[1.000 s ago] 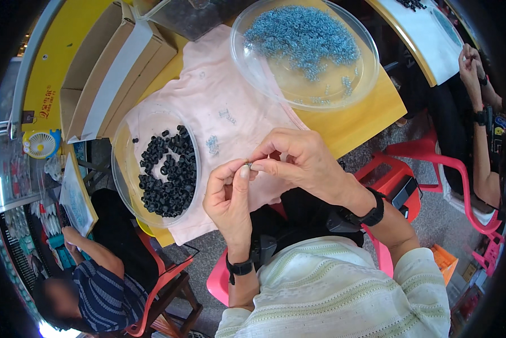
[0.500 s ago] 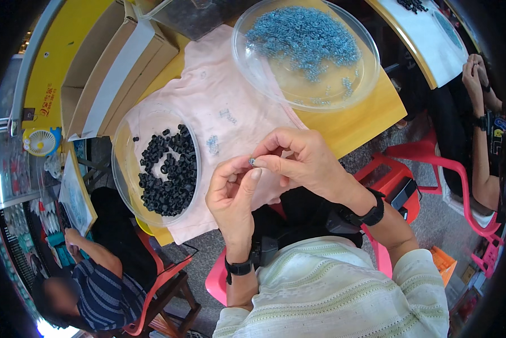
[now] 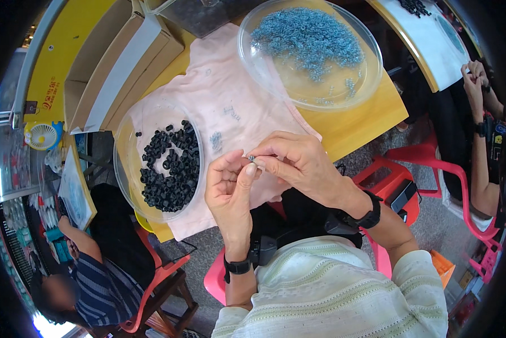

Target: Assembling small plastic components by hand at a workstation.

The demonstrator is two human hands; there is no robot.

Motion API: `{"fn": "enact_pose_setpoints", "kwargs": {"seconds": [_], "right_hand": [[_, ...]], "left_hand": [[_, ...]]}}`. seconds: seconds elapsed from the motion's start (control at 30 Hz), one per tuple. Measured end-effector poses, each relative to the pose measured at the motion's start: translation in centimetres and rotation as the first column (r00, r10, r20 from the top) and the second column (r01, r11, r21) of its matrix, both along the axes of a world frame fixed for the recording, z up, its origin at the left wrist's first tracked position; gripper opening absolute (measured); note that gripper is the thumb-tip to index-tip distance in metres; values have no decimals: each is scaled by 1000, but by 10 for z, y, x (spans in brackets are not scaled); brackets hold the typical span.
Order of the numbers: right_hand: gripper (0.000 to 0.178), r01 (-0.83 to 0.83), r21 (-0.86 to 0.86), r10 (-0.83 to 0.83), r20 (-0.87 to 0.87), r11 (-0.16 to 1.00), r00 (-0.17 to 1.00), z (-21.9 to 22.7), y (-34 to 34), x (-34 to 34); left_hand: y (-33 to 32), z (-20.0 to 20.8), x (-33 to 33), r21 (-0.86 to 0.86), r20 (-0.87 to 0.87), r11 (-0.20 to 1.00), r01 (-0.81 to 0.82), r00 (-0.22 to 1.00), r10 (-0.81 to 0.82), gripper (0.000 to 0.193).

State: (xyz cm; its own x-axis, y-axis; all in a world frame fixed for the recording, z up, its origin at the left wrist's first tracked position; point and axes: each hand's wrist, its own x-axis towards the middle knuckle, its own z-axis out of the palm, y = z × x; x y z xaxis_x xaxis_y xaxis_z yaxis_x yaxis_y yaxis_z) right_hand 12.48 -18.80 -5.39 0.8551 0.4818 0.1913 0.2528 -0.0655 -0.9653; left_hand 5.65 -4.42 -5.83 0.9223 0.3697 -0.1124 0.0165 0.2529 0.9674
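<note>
My left hand (image 3: 231, 188) and my right hand (image 3: 304, 168) meet over the near edge of the pink cloth (image 3: 208, 84). Both thumbs and forefingers pinch one small, shiny, dark metallic piece (image 3: 252, 159); its exact kind is too small to make out. A round clear tray (image 3: 119, 186) left of my hands bears a heap of small black ring-like parts (image 3: 177, 186). Beyond my right hand stands another clear tray (image 3: 337, 100) with a heap of bluish, coil-like metal bits (image 3: 309, 42). A few such bits (image 3: 215, 141) lie loose on the cloth near my left fingers.
A cardboard box (image 3: 120, 70) stands at the back left, near a small yellow fan (image 3: 43, 136). A red stool (image 3: 385, 177) carries a dark device. One person sits at the lower left, another at the right by a white-topped table (image 3: 427, 42).
The fingers of my left hand have opened up slightly around the small piece, and my right fingers have shifted a little. The whole view has drifted slightly.
</note>
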Motion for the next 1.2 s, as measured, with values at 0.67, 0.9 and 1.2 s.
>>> {"fn": "enact_pose_setpoints", "kwargs": {"seconds": [0.67, 0.9, 1.2], "right_hand": [[14, 7, 87, 11, -203, 996, 979, -2, 3, -4], [17, -7, 62, 24, -266, 998, 964, 0, 1, -3], [18, -100, 43, 109, -415, 994, 903, 17, -5, 1]], "left_hand": [[-2, 3, -3, 96, -14, 995, -7, 1000, 8, 17], [-4, 5, -3, 125, 18, 992, -29, 999, 27, 20], [0, 1, -10, 290, 99, 957, -21, 995, -8, 30]]}}
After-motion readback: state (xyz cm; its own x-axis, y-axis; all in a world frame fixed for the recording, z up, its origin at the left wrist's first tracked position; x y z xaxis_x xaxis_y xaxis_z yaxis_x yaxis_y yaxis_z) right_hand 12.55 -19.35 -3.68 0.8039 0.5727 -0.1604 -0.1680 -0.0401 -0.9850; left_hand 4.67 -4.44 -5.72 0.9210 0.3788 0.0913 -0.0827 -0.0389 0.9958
